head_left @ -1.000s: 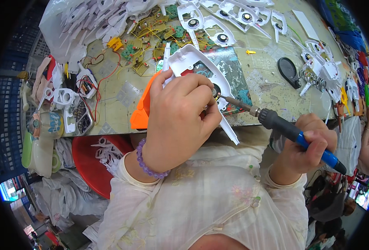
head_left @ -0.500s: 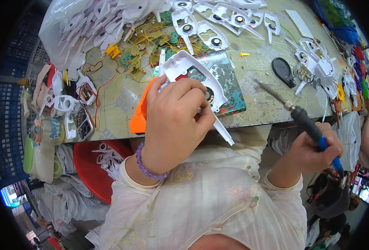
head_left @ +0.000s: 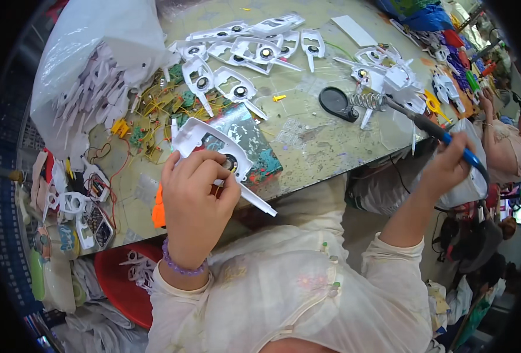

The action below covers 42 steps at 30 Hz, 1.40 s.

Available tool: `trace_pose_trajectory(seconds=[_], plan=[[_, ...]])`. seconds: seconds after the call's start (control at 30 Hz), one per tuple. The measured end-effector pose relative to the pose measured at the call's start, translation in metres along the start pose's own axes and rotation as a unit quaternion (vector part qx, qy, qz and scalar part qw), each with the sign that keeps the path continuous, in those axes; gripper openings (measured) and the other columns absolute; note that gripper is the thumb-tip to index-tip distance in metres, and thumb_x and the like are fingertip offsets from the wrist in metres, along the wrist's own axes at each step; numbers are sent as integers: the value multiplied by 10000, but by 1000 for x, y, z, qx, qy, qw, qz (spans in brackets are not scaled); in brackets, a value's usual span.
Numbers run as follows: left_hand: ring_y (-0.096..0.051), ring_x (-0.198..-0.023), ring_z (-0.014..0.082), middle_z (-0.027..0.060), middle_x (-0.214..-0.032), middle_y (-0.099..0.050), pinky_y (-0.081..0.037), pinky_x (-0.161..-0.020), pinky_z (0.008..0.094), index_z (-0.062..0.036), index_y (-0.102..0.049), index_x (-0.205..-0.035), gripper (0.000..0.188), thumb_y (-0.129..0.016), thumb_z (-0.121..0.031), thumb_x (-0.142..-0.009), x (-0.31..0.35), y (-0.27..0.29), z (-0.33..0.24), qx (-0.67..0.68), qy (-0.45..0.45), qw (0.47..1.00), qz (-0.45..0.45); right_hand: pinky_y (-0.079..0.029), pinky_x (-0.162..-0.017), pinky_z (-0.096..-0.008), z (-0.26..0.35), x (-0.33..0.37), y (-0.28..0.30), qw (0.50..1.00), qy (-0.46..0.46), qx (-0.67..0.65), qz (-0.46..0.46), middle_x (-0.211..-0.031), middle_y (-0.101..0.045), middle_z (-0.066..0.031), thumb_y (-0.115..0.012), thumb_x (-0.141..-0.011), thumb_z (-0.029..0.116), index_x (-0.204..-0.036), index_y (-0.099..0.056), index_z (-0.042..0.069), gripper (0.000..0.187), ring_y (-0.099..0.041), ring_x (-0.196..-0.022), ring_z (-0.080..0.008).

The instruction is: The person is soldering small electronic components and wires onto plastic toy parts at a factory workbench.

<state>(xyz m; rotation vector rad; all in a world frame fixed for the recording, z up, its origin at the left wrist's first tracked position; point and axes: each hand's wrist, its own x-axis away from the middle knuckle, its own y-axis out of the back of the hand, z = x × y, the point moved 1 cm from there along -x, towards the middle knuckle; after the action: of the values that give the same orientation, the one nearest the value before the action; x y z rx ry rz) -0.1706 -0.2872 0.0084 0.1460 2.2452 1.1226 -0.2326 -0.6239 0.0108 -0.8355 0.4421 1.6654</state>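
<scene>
My left hand [head_left: 197,203], a purple bead bracelet at its wrist, holds a white plastic half-shell [head_left: 250,197] with a round speaker [head_left: 230,163] in it. The shell is tilted, its narrow end pointing down to the right, over a worn green-and-red block [head_left: 242,129]. An orange piece [head_left: 158,207] shows beside that hand, mostly hidden. Over on the right, my right hand [head_left: 448,166] grips a soldering iron [head_left: 430,126] by its blue and black handle. The iron's tip end is at the wire coil of a stand [head_left: 367,101] with a black oval base [head_left: 335,103].
Several white shells with speakers [head_left: 237,88] lie along the back. Green circuit boards with yellow wires [head_left: 154,112] are heaped left of the block, near a clear bag of white parts [head_left: 98,88]. A red tub [head_left: 116,282] stands below the table edge. Another person [head_left: 501,141] sits at the right.
My right hand has carried the soldering iron up and to the right, bringing its tip to the coil stand. My left hand still holds the shell. The whole view has shifted.
</scene>
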Motion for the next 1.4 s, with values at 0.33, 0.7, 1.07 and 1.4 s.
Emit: trace_pose_trajectory(seconds=[0.33,0.7,1.07,1.4], plan=[[-582,-896,265,77,-983,-620,-393,-889,447,-61,-634,-905,284,-764,-134,-663,24,31,29,72,-25,994,-82,-365,-639,-168,-43,63,-36,969,-163,-68,173,-819,-507,0,-649,-826,14,-1209,-389,-1,463,-459,-703,-55],[-559,-922,234,64,-1072,-534,-481,-744,378,-123,-671,-996,326,-689,-57,-677,83,20,56,-74,-200,975,-69,-493,-549,-263,77,140,-73,757,273,-254,537,-1011,-592,-138,-705,-680,-6,-978,-658,22,303,-608,-741,-201],[-597,-954,245,112,-1103,-580,-494,-858,412,-48,-654,-984,357,-728,-13,-637,73,54,65,34,-160,986,-34,-410,-507,-278,178,102,-120,601,526,-220,560,-827,-588,-59,-651,-688,124,-1093,-544,48,426,-539,-661,-174],[-617,-904,248,136,-1081,-572,-542,-691,328,7,-642,-979,446,-822,-145,-599,83,52,70,97,-93,987,-87,-403,-530,-314,200,121,-190,513,100,-137,842,-653,-543,-50,-601,-873,163,-1068,-534,39,240,-547,-595,-145]])
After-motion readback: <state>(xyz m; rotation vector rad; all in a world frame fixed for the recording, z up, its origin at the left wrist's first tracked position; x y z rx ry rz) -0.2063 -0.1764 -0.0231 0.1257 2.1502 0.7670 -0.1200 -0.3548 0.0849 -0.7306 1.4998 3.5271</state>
